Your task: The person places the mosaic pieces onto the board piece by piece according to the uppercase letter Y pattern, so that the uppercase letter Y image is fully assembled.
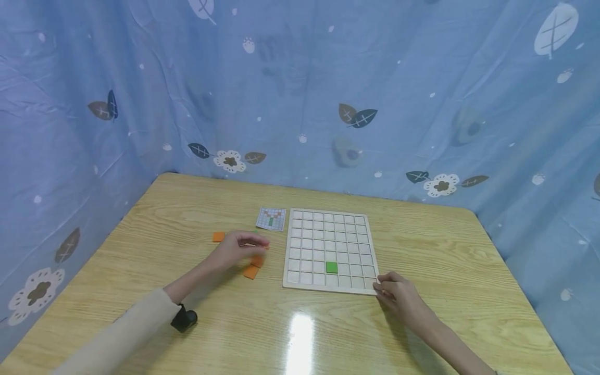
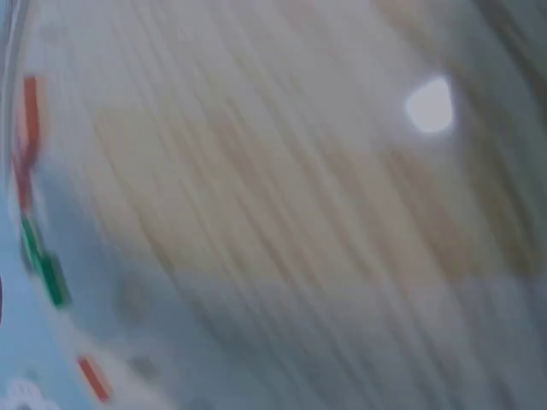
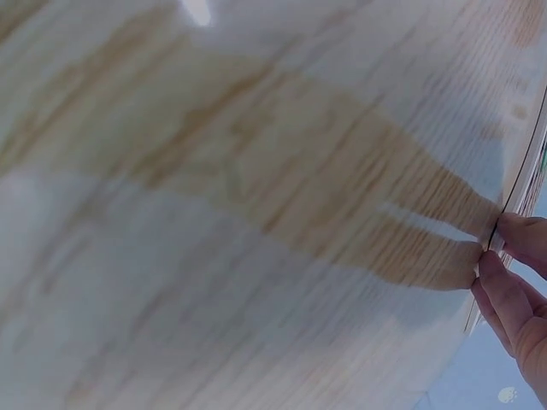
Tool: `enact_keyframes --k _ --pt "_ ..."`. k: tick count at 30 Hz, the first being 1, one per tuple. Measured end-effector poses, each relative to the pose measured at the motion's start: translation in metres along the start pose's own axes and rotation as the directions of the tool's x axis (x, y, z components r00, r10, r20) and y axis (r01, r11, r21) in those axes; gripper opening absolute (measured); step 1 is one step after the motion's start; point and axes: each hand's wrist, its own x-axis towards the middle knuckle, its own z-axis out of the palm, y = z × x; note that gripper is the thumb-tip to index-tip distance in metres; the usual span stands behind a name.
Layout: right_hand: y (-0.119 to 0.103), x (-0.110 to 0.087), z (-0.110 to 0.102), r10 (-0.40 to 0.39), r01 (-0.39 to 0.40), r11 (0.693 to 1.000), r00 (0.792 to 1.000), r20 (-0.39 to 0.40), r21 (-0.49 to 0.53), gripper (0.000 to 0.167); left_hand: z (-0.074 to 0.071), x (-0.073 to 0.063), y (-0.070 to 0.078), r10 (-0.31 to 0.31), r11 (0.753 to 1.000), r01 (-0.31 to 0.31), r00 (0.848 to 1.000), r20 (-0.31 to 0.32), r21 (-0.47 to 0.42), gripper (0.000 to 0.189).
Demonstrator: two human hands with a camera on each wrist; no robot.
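A pale wooden grid board (image 1: 330, 291) lies on the table with one green tile (image 1: 332, 267) set in a lower cell. My right hand (image 1: 398, 294) pinches the board's near right corner; the right wrist view shows the thumb and fingertips (image 3: 504, 278) at its edge. Over the loose tiles left of the board is my left hand (image 1: 239, 247), its fingers and thumb apart. A red tile shows by its fingertips, partly hidden. Orange tiles (image 1: 250, 272) lie just below that hand. The left wrist view catches green tiles (image 2: 51, 280) and a red-orange tile (image 2: 32, 111).
A small printed pattern card (image 1: 271, 219) lies at the board's far left corner. One orange tile (image 1: 218, 237) sits apart on the left. A blue patterned curtain (image 1: 300, 104) encloses the wooden table (image 1: 422, 245) at the back and sides.
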Motion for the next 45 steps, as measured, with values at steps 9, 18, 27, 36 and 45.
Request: enact_keyframes --k 9,18,27,36,45 --pt "0.001 -0.001 0.001 -0.015 0.015 1.0 1.0 0.006 -0.002 0.02 -0.041 -0.005 -0.014 -0.009 0.999 0.009 1.0 -0.001 0.053 0.032" --pt "0.002 -0.001 0.0 -0.032 0.032 0.999 0.999 0.003 0.004 0.022 -0.065 -0.002 -0.022 -0.029 0.985 0.02 0.999 0.047 0.169 0.041" --pt "0.0 -0.001 -0.001 0.015 -0.016 1.0 1.0 0.024 0.014 0.023 -0.068 0.0 -0.025 0.039 0.934 -0.064 0.996 0.079 0.353 0.035" --pt "-0.001 -0.001 0.0 0.032 -0.033 0.999 0.999 0.036 0.019 0.023 -0.065 0.002 -0.021 0.041 0.893 -0.072 0.996 0.078 0.444 0.024" --pt "0.003 -0.002 0.002 -0.032 0.032 0.999 0.999 -0.028 0.011 0.022 -0.055 0.0 -0.014 0.026 0.911 -0.032 0.999 0.021 0.412 0.026"
